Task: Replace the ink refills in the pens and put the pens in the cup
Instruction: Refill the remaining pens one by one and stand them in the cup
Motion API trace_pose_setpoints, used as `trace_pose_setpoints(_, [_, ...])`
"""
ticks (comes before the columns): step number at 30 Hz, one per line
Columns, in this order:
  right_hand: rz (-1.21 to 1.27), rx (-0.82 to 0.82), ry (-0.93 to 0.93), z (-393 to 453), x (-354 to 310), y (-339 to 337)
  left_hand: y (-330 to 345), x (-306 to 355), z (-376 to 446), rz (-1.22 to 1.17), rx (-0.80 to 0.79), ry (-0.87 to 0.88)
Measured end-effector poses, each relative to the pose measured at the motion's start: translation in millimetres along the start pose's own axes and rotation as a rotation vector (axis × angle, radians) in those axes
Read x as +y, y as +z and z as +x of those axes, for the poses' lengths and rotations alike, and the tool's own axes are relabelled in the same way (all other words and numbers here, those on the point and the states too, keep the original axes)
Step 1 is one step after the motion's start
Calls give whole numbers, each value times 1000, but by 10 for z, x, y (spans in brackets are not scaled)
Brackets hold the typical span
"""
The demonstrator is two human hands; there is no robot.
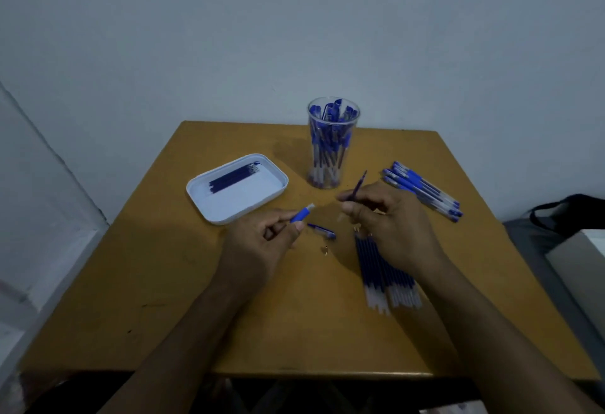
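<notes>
Head view, square tan wooden bench point(163, 282) against a pale wall. Left hand point(262, 243) hovers over bench centre, fingers point(278, 218) curled and pinching the blue grip section of a pen barrel point(302, 213), clear tip end pointing up-right. Right hand point(389, 220) just right of it, fingers pinching a thin dark blue ink refill point(358, 186), tilted, top end aimed toward the cup; hands close but apart. Small blue pen cap point(322, 230) lies on the bench between and just below the hands, with a tiny unclear piece point(325, 250) near it. Tall clear plastic cup point(331, 143) stands upright at the back centre, packed with blue capped pens. Loose row of blue-and-clear pens point(425, 189) lies flat at back right, well apart from the cup. Bundle of dark blue refills with clear ends point(384, 279) lies flat under and just below the right wrist, partly hidden by it. White rounded rectangular tray point(245, 204) at left of the cup, holding a few dark refills point(234, 177) along its far side. Dark bag strap point(569, 205) off the bench at far right.
</notes>
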State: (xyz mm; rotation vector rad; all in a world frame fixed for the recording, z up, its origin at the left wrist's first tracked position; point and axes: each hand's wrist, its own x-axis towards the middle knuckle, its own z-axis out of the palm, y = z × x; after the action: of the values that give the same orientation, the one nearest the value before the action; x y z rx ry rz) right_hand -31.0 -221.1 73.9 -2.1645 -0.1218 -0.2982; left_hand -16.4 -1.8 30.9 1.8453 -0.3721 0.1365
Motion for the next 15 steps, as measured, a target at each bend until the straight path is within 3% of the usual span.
trace_pose_setpoints(9, [478,71,143,-129,-41,-74,168,75,-24,-22,-94,13])
trace_pose_setpoints(15, [560,73,141,-137,-69,-38,225,48,-27,-41,-94,16])
